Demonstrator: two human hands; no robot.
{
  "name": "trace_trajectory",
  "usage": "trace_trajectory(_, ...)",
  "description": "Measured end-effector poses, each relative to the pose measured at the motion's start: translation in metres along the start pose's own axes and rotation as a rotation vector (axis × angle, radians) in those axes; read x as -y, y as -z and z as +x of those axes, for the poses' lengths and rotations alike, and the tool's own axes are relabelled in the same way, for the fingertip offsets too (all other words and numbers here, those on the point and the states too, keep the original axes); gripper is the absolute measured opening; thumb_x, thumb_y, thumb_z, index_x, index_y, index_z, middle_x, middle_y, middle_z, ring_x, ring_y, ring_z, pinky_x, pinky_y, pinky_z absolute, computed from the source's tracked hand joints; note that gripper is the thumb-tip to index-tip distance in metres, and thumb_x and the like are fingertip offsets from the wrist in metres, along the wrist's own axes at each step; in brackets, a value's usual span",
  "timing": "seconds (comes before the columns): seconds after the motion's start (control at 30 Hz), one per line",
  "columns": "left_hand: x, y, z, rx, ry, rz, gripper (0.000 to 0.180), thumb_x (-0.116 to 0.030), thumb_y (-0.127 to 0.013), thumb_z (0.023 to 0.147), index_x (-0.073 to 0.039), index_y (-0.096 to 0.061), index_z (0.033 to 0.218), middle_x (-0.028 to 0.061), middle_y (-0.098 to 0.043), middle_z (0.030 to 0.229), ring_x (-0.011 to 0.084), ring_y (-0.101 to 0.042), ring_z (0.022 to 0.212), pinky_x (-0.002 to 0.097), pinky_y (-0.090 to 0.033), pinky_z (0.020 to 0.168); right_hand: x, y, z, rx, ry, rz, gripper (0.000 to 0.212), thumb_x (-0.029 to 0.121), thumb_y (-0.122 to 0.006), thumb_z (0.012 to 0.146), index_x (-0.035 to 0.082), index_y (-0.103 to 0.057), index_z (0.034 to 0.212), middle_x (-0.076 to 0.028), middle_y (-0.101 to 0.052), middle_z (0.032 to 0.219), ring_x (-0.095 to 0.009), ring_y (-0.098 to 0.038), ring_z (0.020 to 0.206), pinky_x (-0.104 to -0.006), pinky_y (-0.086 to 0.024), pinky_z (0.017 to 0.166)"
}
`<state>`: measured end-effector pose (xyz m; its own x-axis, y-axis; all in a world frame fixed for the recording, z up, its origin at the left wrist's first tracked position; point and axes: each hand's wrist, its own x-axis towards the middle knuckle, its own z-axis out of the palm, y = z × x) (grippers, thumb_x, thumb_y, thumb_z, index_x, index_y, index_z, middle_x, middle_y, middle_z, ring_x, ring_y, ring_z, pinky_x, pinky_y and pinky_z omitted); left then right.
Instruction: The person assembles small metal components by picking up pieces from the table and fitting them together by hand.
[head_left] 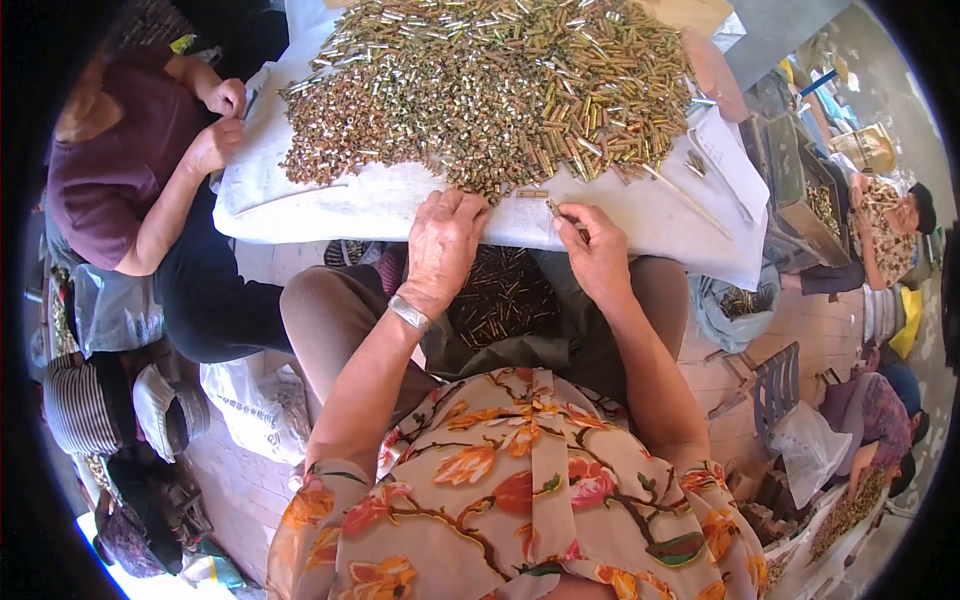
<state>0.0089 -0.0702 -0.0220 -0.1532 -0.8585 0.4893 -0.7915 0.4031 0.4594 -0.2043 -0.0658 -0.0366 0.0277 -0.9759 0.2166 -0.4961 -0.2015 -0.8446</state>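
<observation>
Seated sorting of small metal parts, seen from above. A large heap of brass-coloured metal sleeves (490, 85) is spread over a white cloth (380, 205) covering a low table, the heap filling the far half of the cloth and thinning out toward its near edge. The left hand (440, 245) is laid palm-down at that near edge, fingers curled onto the outermost pieces of the heap; whether any piece is actually enclosed cannot be told. The right hand (597, 255) is nearly closed, a single slender sleeve (553, 208) pinched between thumb and forefinger, just clear of the heap. A metal bangle (409, 312) is worn on the left wrist. Below the hands, in the lap, a dark cloth pouch (505, 300) is seen already holding many similar pieces (dull and darker in shadow). At the left, a second person's hands (220, 125) are held at the far-left corner of the same cloth. The step is judged to be done best when pieces are drawn singly from the thin near edge, so that the heap is not dragged off the cloth.
</observation>
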Motion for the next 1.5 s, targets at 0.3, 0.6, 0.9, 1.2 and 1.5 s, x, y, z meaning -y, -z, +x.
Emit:
trace_trajectory(0.3,-0.026,0.024,-0.013,0.130,0.399,-0.546,0.014,-0.006,-0.065,0.085,-0.003,-0.062,0.098,0.0067,-0.067,0.090,0.0181,-0.066,0.080,0.0286,-0.052,0.074,0.058,0.016,-0.019,0.113,0.037,0.088,0.017,0.005,-0.061,0.089,0.002,-0.064,0.105,-0.011,-0.061,0.085,-0.015,-0.057,0.068,-0.0276,-0.047,0.062)
trace_trajectory(0.6,-0.053,0.043,-0.039,0.045,0.593,-1.387,0.014,-0.001,-0.058,0.091,0.002,-0.059,0.105,0.0077,-0.065,0.098,0.0158,-0.066,0.088,0.0275,-0.055,0.082,0.093,0.017,-0.039,0.103,0.256,0.050,0.020,0.002,-0.060,0.087,0.004,-0.064,0.108,-0.012,-0.061,0.086,-0.022,-0.060,0.069,-0.0287,-0.048,0.063)
trace_trajectory(0.9,-0.053,0.046,-0.047,0.008,0.571,-1.441,0.016,0.002,-0.058,0.091,0.003,-0.058,0.107,0.0076,-0.065,0.099,0.0148,-0.065,0.091,0.0269,-0.054,0.085,0.097,0.012,-0.045,0.096,0.303,0.030,0.024,-0.001,-0.061,0.085,0.004,-0.064,0.109,-0.013,-0.063,0.091,-0.024,-0.063,0.075,-0.0295,-0.050,0.065)
trace_trajectory(1.2,-0.049,0.052,-0.046,0.035,0.579,-1.366,0.015,0.000,-0.060,0.090,0.003,-0.062,0.104,0.0076,-0.067,0.096,0.0127,-0.065,0.087,0.0245,-0.054,0.082,0.096,0.017,-0.041,0.058,0.406,0.008,0.026,-0.003,-0.063,0.083,0.003,-0.065,0.108,-0.012,-0.063,0.092,-0.022,-0.064,0.075,-0.0282,-0.050,0.067)
trace_trajectory(1.5,-0.030,0.051,-0.052,0.591,0.547,-1.895,0.018,-0.007,-0.067,0.085,0.001,-0.065,0.101,0.0117,-0.068,0.089,0.0199,-0.068,0.076,0.0313,-0.059,0.070,0.089,0.037,-0.042,0.608,-0.208,0.649,0.015,0.004,-0.060,0.089,-0.002,-0.067,0.102,-0.002,-0.058,0.078,-0.003,-0.042,0.052,-0.0198,-0.030,0.044)
